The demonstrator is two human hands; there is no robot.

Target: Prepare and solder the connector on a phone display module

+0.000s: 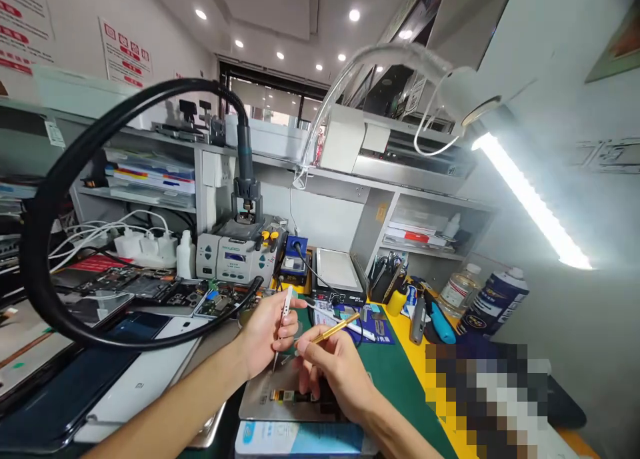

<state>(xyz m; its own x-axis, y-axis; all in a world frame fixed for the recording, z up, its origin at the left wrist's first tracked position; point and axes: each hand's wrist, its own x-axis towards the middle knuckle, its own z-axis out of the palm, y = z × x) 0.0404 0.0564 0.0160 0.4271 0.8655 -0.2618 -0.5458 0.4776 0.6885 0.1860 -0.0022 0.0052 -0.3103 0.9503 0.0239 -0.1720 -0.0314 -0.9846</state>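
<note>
My left hand (263,335) is closed on a pair of tweezers (287,305), held nearly upright with the tips pointing down at a flat grey panel (254,395). The panel looks like the back of a phone or tablet screen. A small flex cable (286,395) lies along its near part. In my right hand (345,369) is a thin gold pen-shaped tool (335,329), slanting up to the right. Its working end is hidden by my fingers, just above the panel. The panel rests on a blue and white box (305,439) at the near edge.
A rework station (235,259) stands behind, its thick black hose (30,245) looping over the left side. Phone parts (145,289) and a white phone back (155,365) lie left. At right are a spray can (493,302), a clear bottle (460,285) and a lit lamp (533,199).
</note>
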